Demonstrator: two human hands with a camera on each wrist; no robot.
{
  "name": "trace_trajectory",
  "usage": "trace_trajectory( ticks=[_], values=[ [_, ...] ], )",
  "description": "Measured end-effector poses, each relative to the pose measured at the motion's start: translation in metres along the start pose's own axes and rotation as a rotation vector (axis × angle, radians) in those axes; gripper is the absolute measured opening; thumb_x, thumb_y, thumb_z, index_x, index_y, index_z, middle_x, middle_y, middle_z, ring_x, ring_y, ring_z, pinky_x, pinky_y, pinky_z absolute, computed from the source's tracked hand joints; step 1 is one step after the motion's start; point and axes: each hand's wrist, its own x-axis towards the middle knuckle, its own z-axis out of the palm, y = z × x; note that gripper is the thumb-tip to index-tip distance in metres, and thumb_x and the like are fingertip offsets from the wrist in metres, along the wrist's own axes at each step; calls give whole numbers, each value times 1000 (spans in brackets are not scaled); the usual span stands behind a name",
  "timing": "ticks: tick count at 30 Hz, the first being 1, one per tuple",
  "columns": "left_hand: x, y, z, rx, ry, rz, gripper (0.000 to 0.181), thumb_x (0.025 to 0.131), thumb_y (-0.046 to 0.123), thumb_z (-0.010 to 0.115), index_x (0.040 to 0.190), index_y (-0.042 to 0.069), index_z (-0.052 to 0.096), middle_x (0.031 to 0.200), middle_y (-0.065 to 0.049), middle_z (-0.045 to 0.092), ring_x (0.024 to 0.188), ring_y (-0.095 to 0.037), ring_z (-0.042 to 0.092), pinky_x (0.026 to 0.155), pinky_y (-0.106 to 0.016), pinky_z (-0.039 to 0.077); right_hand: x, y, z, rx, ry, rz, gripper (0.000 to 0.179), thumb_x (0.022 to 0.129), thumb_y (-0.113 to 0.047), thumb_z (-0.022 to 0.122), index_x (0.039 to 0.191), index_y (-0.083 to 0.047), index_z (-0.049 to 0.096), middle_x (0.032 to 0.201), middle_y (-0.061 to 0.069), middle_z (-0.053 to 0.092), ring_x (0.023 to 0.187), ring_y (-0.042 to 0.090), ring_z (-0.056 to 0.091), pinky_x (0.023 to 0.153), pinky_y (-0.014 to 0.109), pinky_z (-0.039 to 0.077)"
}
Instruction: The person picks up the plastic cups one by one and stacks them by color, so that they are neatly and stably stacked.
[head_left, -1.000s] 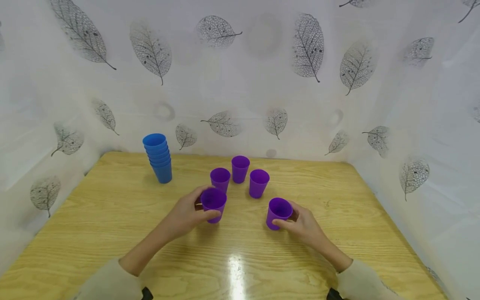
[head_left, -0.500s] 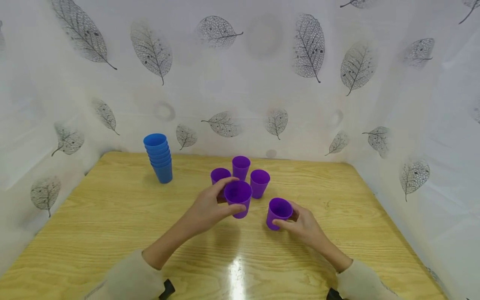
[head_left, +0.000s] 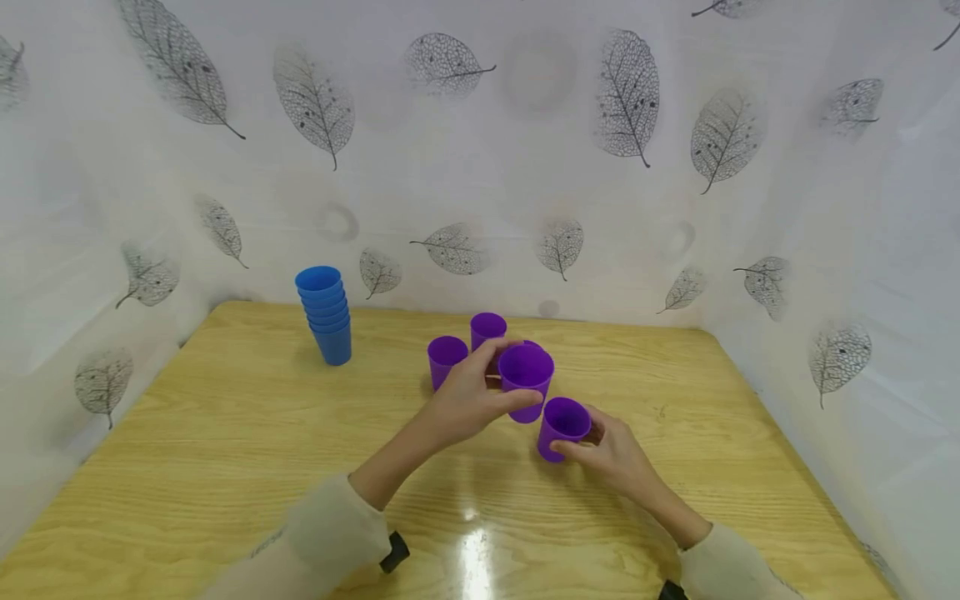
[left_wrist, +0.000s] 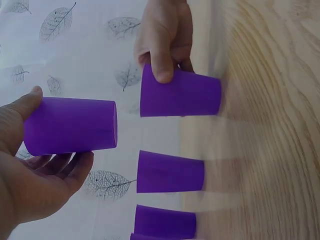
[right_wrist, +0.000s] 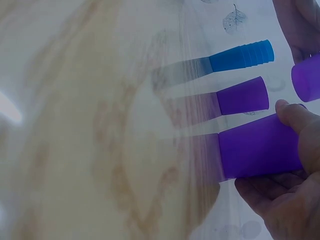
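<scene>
A pale wooden worktop (head_left: 225, 433) fills the lower half of the head view, walled on three sides by white sheeting printed with grey leaves (head_left: 525, 125). Near its far left corner stands a stack of blue cups (head_left: 326, 315), well apart from everything else.

Toward the middle of the worktop stand the purple cups. The left hand (head_left: 468, 400) holds a lifted purple cup (head_left: 527, 382) clear of the surface, thumb on one side and fingers (left_wrist: 70, 167) curled round the other; it hangs just over a third standing cup of which only a sliver of rim (head_left: 534, 343) shows. Two more purple cups stand just behind and to the left: one nearer (head_left: 446, 360), one farther back (head_left: 487, 330).

The right hand (head_left: 611, 454) rests on the worktop, its thumb and fingers wrapped round a standing purple cup (head_left: 562, 427) close beside the lifted one.

The risks seem to lie in the crowding. The lifted cup is pinched by its wall and could slip if the grasp loosens. Its base or the left hand's knuckles could also clip the cup beneath or a neighbour and tip the light plastic over. If it comes down off centre, it may catch a rim or jam crooked.
</scene>
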Motion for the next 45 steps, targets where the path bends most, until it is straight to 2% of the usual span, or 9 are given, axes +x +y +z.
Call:
trace_trajectory(
  ticks=[3,10,19,22,28,40,45],
  values=[
    [5,0,6,3,-11,17,69,89,22,85,146,7,50,126,-7,66,105,-21,69,87,-30,60,1,0,0,-2,-5,-5,50,89,-10,82,133,4,62,118,15,73,101,14,72,88,29,60],
    [19,1,21,117,3,25,72,88,32,85,147,9,51,124,-5,66,108,-20,65,90,-29,57,0,-2,0,-4,-13,7,53,90,-11,81,135,7,60,120,18,72,102,17,72,88,29,60],
    [33,1,40,102,-21,17,72,89,29,85,147,6,51,122,-7,67,103,-17,67,84,-23,57,1,-5,-1,2,-19,39,52,90,-12,81,133,7,60,120,20,71,103,24,72,88,29,60],
    [33,0,44,90,-28,6,71,89,29,85,148,8,50,121,-7,67,104,-20,67,83,-24,58,1,-4,-1,-9,-18,35,52,90,-11,81,133,7,60,120,21,71,102,23,72,87,29,60],
    [31,-6,49,128,-39,-31,72,88,31,86,147,10,51,123,-5,67,107,-19,66,87,-24,57,1,-2,-2,-16,-21,19,55,91,-11,81,137,6,57,121,20,71,102,21,72,86,30,61],
    [29,-11,55,239,-49,-3,76,86,30,87,148,7,51,138,-6,62,121,-22,62,102,-33,53,1,-3,-2,-36,-17,26,45,89,-12,82,126,6,63,113,17,73,95,17,73,80,28,62],
    [26,-12,57,208,-74,-16,75,86,26,87,149,6,50,144,-6,57,126,-25,59,104,-35,52,1,-2,-1,-25,-22,-8,46,90,-10,82,128,6,63,115,17,73,97,15,72,81,29,62]
  ],
)
